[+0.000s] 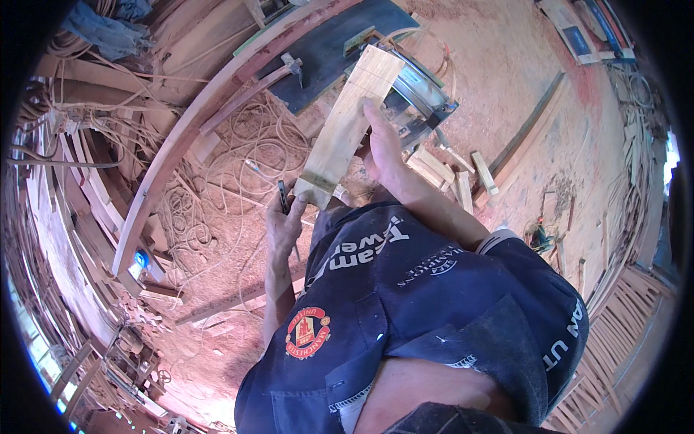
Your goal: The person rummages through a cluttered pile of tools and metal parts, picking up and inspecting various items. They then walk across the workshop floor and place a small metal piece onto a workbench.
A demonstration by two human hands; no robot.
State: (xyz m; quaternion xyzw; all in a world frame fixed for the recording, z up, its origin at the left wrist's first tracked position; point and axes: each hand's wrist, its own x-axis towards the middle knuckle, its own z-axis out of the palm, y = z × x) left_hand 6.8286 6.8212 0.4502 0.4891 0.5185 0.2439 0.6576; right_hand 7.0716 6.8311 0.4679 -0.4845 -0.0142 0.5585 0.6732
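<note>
A pale wooden board (343,119) is held out in front of my body, slanting away to the upper right. My left hand (285,224) grips its near end, thumb on the top face. A slim dark pen-like tool (283,194) stands up between the fingers of that same hand. My right hand (381,145) clasps the board's right edge about midway, with the thumb on top and the other fingers partly hidden beneath. Across the near end runs a darker band; whether it is a mark or a separate strip I cannot tell. A thin line crosses the far end.
Beyond the board, a blue-and-metal machine (423,83) stands beside a dark panel (318,65). A long curved timber (170,148) arcs along the left. Tangled cords (191,217) cover the dusty floor. Wood offcuts (434,168) and a long beam (526,130) lie to the right.
</note>
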